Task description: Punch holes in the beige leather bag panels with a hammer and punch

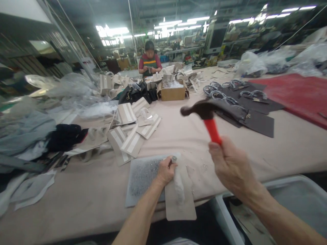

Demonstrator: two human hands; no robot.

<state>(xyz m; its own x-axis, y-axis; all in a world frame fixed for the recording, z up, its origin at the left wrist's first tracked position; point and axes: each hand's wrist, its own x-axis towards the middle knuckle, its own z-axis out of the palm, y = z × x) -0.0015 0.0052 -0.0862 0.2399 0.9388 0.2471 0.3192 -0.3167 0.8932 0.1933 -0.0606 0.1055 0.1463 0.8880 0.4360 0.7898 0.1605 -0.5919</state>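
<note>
My right hand (230,165) is closed round the red handle of a hammer (204,114), whose dark head is raised above the table. My left hand (166,170) is closed in a pinch on a small round metal punch (174,159), held upright on a beige piece (180,200) lying over a grey pitted pad (141,178) near the table's front edge.
Striped beige pieces (130,132) lie piled at the left with grey cloth and plastic bags. Dark pieces with metal rings (245,109) and a red mat (298,93) lie at the right. A cardboard box (172,92) stands farther back, where another person (149,63) works. A white bin (293,204) sits below right.
</note>
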